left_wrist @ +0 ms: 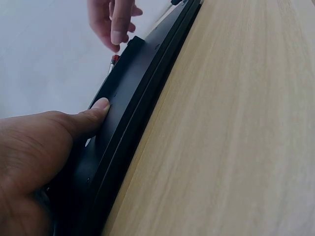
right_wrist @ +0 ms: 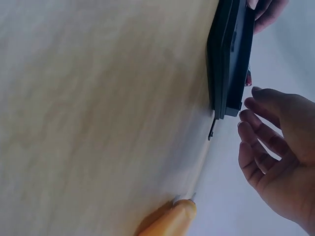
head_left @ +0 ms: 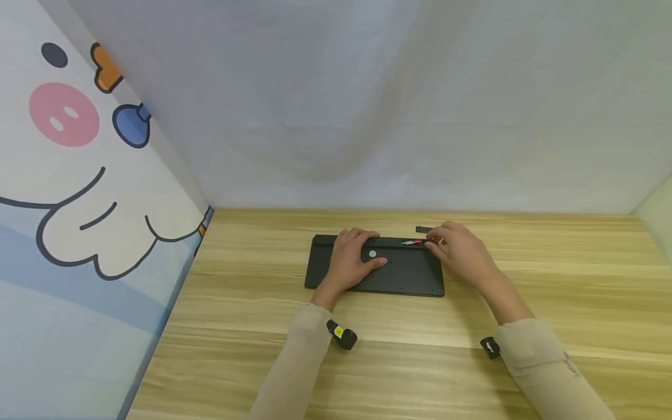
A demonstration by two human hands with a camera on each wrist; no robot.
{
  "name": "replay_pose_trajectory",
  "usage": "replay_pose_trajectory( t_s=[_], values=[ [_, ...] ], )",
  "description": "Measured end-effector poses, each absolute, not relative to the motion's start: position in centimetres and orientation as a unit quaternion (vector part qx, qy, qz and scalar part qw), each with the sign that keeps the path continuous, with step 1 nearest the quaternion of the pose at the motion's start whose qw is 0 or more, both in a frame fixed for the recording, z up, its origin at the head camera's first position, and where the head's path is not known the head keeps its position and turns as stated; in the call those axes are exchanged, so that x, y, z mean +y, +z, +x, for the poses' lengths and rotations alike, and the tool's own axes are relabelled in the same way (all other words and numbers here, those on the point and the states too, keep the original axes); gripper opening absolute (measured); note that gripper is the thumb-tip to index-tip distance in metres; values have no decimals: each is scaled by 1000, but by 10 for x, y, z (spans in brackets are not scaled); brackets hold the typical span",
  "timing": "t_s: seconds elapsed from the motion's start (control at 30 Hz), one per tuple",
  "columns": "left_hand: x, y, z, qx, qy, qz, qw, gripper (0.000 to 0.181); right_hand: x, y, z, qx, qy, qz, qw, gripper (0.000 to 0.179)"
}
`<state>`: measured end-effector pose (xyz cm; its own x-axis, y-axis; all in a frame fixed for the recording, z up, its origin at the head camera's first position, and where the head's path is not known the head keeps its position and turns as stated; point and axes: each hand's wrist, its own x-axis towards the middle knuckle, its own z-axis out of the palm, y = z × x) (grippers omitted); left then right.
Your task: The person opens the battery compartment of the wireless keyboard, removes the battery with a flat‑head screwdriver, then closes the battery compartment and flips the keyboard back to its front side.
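A black keyboard (head_left: 404,274) lies face down on the wooden table, its underside up. My left hand (head_left: 349,259) grips it left of the middle, thumb (left_wrist: 93,118) on the underside and fingers over the far edge. Near the right end of the far edge, a small battery (head_left: 411,242) with a red end shows in a slot. My right hand (head_left: 462,251) is at that end, fingertips close to the battery, fingers loosely bent. In the right wrist view nothing shows between its thumb and fingers. Behind the keyboard lies a thin black cover strip (head_left: 423,229), partly hidden by the right hand.
An orange rounded object (right_wrist: 172,221) with thin metal tips rests on the table in the right wrist view. A pale curtain (head_left: 409,116) hangs behind the wooden table (head_left: 252,350). To the left stands a panel (head_left: 131,251) with cartoon drawings.
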<state>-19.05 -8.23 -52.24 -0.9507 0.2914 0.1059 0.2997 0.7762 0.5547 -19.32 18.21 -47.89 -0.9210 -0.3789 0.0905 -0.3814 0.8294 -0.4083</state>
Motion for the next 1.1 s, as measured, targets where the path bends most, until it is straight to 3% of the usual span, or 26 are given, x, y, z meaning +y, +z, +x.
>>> replay_pose_trajectory(
  t_s=[1.1],
  values=[
    [-83,-522,-189,-937,-307,-165,15,60,167,-484,-199,-954,178,236,43,13]
  ],
)
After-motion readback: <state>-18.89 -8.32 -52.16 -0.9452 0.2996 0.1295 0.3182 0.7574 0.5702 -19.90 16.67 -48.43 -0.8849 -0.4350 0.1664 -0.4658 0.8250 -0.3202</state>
